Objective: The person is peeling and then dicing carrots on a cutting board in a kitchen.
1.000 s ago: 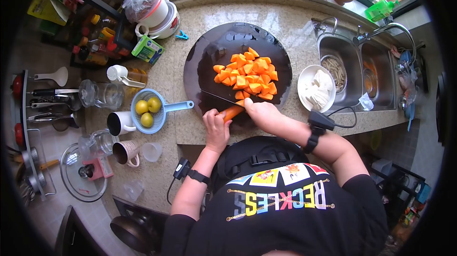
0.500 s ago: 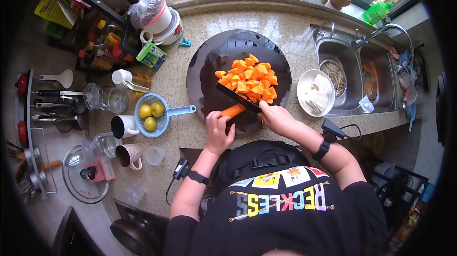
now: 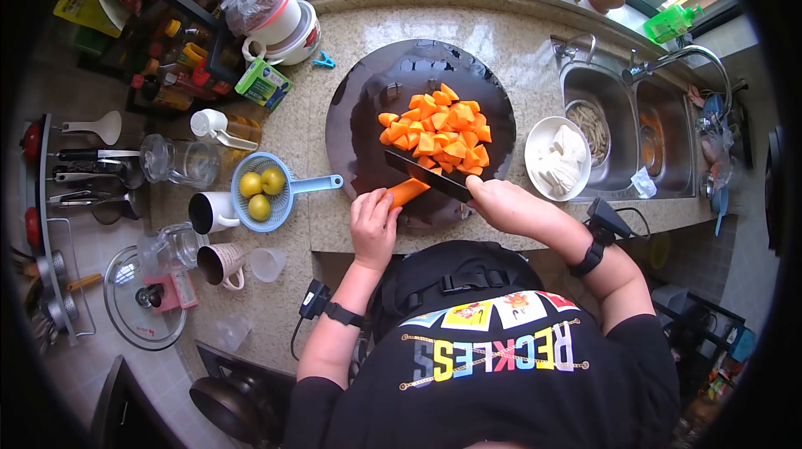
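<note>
A dark round cutting board (image 3: 355, 140) lies on the counter, its surface wet in places. My left hand (image 3: 373, 228) is closed around a piece of carrot (image 3: 409, 191) near the board's front edge. In my right hand (image 3: 504, 205) is the handle of a kitchen knife (image 3: 428, 177) with a dark, broad blade. The blade stands at the cut end of the held carrot, between it and the pile. Beyond the blade, a heap of carrot chunks (image 3: 443, 127) covers the middle of the board. The knife's handle is mostly hidden in my fist.
Right of the board stands a white bowl (image 3: 539, 186) with pale white pieces, beside a double sink (image 3: 622, 182). On the left are a blue strainer (image 3: 288, 202) with yellow-green fruits, mugs (image 3: 221, 265), a glass jug (image 3: 180, 161) and a green box (image 3: 263, 83).
The knife and my right hand have shifted slightly right, and the blade has turned a little. My left hand still holds the carrot. The whole view has tilted slightly.
</note>
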A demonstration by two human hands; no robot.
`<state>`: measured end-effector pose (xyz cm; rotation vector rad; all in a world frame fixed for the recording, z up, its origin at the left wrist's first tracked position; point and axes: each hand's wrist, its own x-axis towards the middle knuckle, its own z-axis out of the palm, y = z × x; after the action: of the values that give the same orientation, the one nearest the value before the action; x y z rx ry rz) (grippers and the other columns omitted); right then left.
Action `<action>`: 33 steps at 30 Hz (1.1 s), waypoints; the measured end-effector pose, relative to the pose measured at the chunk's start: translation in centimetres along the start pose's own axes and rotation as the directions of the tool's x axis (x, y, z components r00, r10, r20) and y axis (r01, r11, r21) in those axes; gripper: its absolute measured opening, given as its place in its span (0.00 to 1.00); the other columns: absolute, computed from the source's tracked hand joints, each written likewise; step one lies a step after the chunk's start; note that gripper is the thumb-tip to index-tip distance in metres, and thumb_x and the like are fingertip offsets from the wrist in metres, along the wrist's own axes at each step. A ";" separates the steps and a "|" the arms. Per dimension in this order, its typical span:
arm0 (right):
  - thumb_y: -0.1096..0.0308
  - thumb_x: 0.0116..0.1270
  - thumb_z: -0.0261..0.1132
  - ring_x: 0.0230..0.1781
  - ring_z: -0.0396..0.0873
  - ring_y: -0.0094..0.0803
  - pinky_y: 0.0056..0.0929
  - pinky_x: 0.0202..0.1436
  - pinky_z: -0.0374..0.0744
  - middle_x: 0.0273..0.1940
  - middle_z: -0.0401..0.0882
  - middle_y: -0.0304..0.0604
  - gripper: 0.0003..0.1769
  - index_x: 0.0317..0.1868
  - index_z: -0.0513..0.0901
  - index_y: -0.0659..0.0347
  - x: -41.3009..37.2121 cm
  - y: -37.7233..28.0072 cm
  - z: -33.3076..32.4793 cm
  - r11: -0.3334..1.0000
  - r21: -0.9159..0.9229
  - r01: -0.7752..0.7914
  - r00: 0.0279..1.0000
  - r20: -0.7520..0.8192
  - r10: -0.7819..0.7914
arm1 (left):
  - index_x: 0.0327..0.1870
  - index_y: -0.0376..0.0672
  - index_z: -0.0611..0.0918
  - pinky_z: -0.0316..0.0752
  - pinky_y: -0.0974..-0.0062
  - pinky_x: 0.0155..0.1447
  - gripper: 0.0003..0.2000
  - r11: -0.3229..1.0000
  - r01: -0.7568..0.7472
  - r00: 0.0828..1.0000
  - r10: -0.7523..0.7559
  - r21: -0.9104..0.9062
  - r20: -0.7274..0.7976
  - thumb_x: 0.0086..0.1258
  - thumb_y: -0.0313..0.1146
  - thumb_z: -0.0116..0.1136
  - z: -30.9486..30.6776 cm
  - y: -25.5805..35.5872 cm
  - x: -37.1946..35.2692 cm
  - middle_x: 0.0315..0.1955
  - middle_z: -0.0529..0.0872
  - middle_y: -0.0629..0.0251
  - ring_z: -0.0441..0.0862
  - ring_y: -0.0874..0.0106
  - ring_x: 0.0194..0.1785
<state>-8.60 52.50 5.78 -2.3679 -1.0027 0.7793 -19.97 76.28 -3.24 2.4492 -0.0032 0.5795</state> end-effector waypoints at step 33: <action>0.69 0.71 0.59 0.31 0.78 0.61 0.52 0.31 0.74 0.25 0.77 0.59 0.13 0.40 0.62 0.64 0.0 0.0 2.2 0.999 0.043 -0.028 0.994 -0.107 0.033 | 0.52 0.39 0.82 0.73 0.63 0.53 0.21 0.999 0.042 0.999 -0.041 -0.021 0.028 0.55 0.29 0.71 0.2 0.7 -0.4 0.43 0.78 0.59 0.76 0.58 0.48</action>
<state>-10.04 52.90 4.15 -2.3677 -0.8997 0.6696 -20.37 75.58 -3.21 2.4302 0.0298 0.5249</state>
